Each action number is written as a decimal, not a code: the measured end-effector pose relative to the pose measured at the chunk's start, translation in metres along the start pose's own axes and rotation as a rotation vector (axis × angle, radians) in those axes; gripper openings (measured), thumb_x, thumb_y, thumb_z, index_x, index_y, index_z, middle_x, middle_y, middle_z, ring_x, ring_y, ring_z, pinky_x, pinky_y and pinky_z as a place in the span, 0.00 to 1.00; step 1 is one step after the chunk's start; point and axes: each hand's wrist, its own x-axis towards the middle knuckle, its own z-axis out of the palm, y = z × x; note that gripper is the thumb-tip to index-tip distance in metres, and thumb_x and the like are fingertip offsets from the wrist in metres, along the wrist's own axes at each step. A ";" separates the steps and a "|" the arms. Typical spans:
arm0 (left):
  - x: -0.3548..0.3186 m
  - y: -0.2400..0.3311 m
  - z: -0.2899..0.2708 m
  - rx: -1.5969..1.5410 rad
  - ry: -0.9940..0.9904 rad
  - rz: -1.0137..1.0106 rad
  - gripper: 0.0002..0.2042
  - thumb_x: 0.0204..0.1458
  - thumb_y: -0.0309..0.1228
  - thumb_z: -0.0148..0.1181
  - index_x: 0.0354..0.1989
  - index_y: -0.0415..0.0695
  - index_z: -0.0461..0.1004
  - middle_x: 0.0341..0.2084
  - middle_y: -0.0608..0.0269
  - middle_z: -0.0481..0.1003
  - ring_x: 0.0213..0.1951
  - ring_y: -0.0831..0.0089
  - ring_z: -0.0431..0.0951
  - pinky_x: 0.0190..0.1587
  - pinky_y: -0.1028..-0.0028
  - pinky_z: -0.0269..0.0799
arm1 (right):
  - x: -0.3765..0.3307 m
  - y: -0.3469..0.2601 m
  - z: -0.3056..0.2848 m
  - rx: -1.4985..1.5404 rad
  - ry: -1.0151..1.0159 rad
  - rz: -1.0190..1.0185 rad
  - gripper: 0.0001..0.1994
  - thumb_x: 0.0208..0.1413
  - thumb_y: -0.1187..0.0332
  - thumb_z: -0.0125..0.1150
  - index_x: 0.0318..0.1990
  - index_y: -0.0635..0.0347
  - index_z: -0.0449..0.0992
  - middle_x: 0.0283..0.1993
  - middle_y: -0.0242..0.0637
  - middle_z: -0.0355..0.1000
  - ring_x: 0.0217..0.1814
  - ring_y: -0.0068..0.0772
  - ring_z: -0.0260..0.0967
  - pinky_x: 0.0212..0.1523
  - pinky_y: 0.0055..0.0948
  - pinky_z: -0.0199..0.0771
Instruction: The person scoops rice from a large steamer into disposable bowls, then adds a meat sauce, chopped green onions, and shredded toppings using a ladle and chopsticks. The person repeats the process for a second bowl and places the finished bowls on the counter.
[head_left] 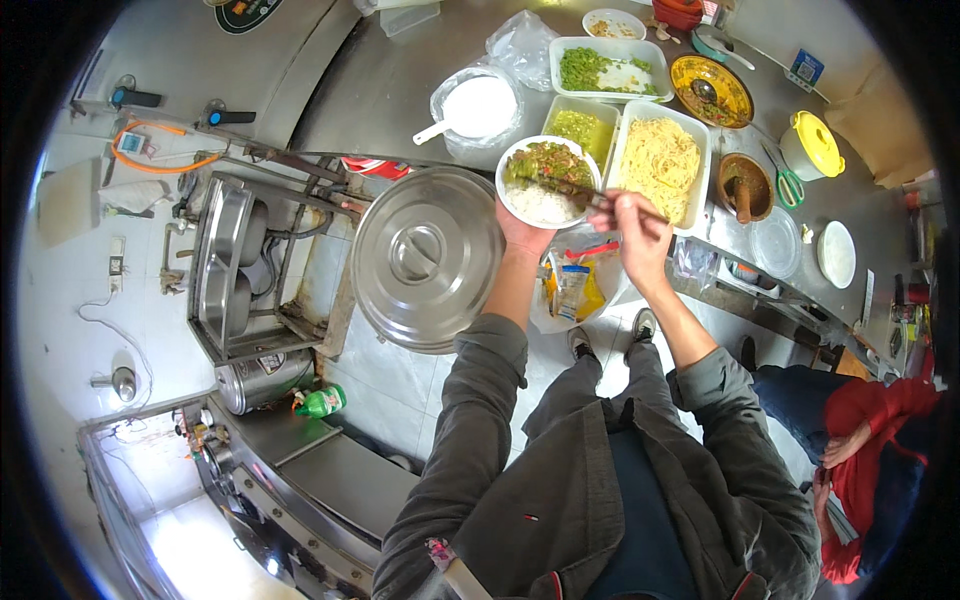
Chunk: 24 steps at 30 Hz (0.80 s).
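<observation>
I hold the round white bowl of rice and green vegetables [547, 180] up over the counter edge [400, 90]. My left hand [522, 236] cups it underneath. My right hand [632, 215] fingers pinch chopsticks [570, 187] in the food. I think I am adding toppings; next needs a steady reach to the white tub of noodles [660, 160].

Quick count: one white bowl [548, 181] of rice and greens, one pair of chopsticks [590, 193], and one big steel pot lid [427, 258]. On the table [380, 90] I see three rectangular white tubs: chopped greens [610, 68], more greens [581, 126], noodles [659, 164]. Plus one yellow-lidded pot [812, 145], two round white lids [836, 254] and one green bottle [321, 401].
</observation>
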 end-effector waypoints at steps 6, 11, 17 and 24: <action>-0.003 0.000 0.006 -0.042 -0.039 0.014 0.28 0.65 0.49 0.36 0.67 0.46 0.65 0.65 0.50 0.65 0.66 0.50 0.64 0.69 0.47 0.59 | -0.024 -0.026 -0.006 -0.207 -0.183 -0.099 0.12 0.66 0.73 0.56 0.51 0.71 0.78 0.43 0.43 0.77 0.40 0.33 0.81 0.38 0.25 0.82; -0.005 0.002 -0.003 -0.114 -0.058 -0.022 0.28 0.64 0.50 0.37 0.67 0.47 0.65 0.66 0.52 0.65 0.66 0.50 0.64 0.69 0.48 0.57 | -0.030 -0.033 -0.024 -0.076 -0.003 0.042 0.21 0.71 0.60 0.49 0.53 0.74 0.75 0.42 0.47 0.77 0.40 0.38 0.81 0.40 0.31 0.84; -0.004 0.002 -0.017 -0.014 -0.012 0.061 0.28 0.65 0.49 0.37 0.66 0.47 0.66 0.64 0.55 0.67 0.65 0.52 0.66 0.68 0.50 0.59 | -0.030 -0.016 -0.007 0.012 0.014 0.087 0.18 0.72 0.63 0.47 0.51 0.74 0.74 0.43 0.48 0.77 0.40 0.39 0.81 0.40 0.32 0.84; -0.005 0.000 -0.009 -0.058 -0.075 -0.004 0.30 0.63 0.54 0.37 0.67 0.50 0.64 0.67 0.55 0.64 0.68 0.52 0.62 0.70 0.47 0.54 | -0.041 -0.018 -0.009 0.007 0.019 0.126 0.17 0.72 0.64 0.49 0.48 0.75 0.74 0.41 0.47 0.77 0.38 0.40 0.81 0.39 0.32 0.84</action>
